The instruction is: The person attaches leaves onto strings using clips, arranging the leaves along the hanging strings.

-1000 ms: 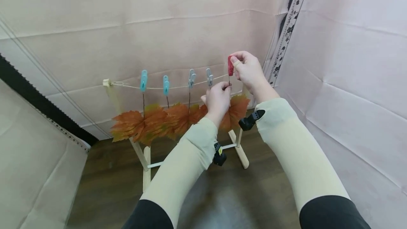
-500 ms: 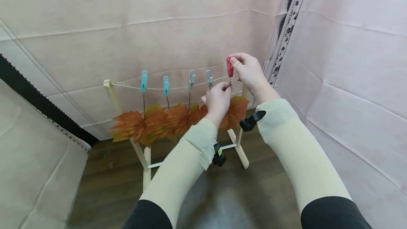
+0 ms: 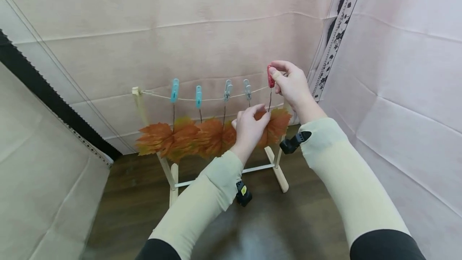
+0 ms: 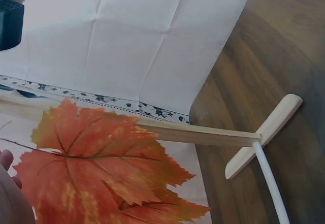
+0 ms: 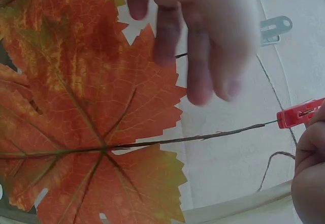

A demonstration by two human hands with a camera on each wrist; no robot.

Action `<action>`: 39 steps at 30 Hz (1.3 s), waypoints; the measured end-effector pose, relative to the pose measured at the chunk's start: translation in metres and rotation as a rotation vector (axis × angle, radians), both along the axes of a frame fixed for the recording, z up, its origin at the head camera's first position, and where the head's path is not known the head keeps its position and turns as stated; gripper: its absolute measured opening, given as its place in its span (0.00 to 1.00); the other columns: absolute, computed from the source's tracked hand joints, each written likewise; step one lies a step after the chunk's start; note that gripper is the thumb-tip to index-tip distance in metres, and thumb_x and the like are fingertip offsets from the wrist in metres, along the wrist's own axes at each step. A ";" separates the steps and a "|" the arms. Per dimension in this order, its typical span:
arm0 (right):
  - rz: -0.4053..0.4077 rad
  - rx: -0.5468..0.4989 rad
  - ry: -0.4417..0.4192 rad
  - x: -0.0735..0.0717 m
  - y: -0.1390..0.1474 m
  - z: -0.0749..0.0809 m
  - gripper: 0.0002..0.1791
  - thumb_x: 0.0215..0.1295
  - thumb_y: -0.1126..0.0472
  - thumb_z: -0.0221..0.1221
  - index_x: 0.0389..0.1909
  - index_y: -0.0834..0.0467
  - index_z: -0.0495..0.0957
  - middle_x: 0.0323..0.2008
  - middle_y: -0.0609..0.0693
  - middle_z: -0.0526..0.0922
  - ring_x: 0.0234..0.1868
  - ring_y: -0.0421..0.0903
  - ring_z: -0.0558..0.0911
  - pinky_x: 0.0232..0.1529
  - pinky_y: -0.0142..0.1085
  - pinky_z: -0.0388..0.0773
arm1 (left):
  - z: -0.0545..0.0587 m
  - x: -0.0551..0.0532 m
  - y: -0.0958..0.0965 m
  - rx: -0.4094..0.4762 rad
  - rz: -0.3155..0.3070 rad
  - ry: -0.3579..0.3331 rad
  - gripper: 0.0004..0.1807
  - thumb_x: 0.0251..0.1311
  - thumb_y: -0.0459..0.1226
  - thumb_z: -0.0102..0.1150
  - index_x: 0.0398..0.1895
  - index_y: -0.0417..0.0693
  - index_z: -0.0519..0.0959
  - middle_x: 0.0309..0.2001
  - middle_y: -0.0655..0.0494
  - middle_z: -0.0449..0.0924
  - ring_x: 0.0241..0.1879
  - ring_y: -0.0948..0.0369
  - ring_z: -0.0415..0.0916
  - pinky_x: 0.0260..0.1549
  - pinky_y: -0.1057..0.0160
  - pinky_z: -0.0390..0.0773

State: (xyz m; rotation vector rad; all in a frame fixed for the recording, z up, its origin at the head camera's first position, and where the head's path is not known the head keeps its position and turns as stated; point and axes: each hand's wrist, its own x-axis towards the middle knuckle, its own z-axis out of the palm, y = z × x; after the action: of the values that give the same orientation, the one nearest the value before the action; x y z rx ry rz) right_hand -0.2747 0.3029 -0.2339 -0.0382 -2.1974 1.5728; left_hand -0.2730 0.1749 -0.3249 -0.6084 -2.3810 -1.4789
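Between thumb and fingers my right hand (image 3: 294, 88) pinches a red clothespin (image 3: 270, 77) at the right part of the string. In the right wrist view the clothespin's tip meets the wire end of a dark stem (image 5: 203, 137), which leads to an orange artificial maple leaf (image 5: 137, 102). My left hand (image 3: 250, 128) is below and left of the clothespin, its fingers loosely bent and apart from the stem. Blue clothespins (image 3: 175, 90) and grey-blue clothespins (image 3: 228, 90) hold other leaves (image 3: 159, 137) by their stems along the string (image 3: 213, 99).
The string runs across a wooden stand with a left post (image 3: 138, 101), a white crossbar (image 3: 258, 168) and wooden feet (image 3: 279, 175). Pale cloth walls (image 3: 216, 47) rise behind and at both sides. Beneath lies a brown wood-look floor (image 3: 137, 208).
My left hand has let go of the stem and dropped lower, its fingers parting. My right hand still pinches the red clothespin. The whole scene has shifted slightly right in the head view.
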 end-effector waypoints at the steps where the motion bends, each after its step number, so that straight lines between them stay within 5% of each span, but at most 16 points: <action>1: 0.000 0.004 0.000 0.000 0.000 0.000 0.26 0.54 0.46 0.54 0.54 0.48 0.68 0.40 0.51 0.73 0.18 0.42 0.68 0.23 0.32 0.69 | -0.002 0.000 -0.003 0.003 0.000 0.000 0.16 0.52 0.49 0.55 0.45 0.59 0.77 0.42 0.68 0.76 0.43 0.63 0.63 0.42 0.55 0.51; 15: -0.058 0.065 0.062 0.025 -0.012 -0.012 0.26 0.57 0.49 0.53 0.56 0.52 0.66 0.50 0.47 0.70 0.17 0.41 0.69 0.19 0.29 0.68 | -0.042 0.000 -0.046 0.039 0.022 -0.001 0.18 0.50 0.47 0.58 0.46 0.57 0.77 0.41 0.67 0.76 0.42 0.61 0.63 0.45 0.53 0.54; 22: -0.067 -0.027 0.151 0.030 -0.016 -0.026 0.23 0.58 0.55 0.54 0.55 0.57 0.66 0.51 0.51 0.69 0.16 0.41 0.69 0.17 0.27 0.67 | -0.057 -0.003 -0.072 0.070 0.009 -0.050 0.19 0.50 0.48 0.58 0.48 0.58 0.75 0.42 0.70 0.75 0.40 0.62 0.62 0.43 0.54 0.55; 30: -0.047 -0.043 0.180 0.028 -0.014 -0.060 0.24 0.57 0.53 0.55 0.54 0.57 0.67 0.50 0.50 0.71 0.17 0.41 0.71 0.16 0.27 0.67 | -0.063 -0.009 -0.097 0.117 0.022 -0.080 0.19 0.50 0.46 0.59 0.47 0.56 0.76 0.40 0.70 0.75 0.36 0.63 0.62 0.39 0.58 0.60; 39: -0.003 -0.015 0.176 0.047 -0.030 -0.081 0.22 0.59 0.58 0.54 0.53 0.63 0.66 0.48 0.53 0.72 0.17 0.40 0.71 0.13 0.28 0.65 | -0.062 -0.011 -0.121 0.091 0.050 -0.098 0.20 0.49 0.48 0.59 0.49 0.60 0.74 0.41 0.70 0.74 0.37 0.62 0.63 0.34 0.60 0.66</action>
State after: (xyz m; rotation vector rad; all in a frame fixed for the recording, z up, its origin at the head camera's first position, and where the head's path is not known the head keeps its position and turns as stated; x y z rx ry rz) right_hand -0.2273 0.2732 -0.3145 0.0892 -2.0490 1.5300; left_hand -0.2843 0.0535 -0.3871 -0.4617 -2.3671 -1.6200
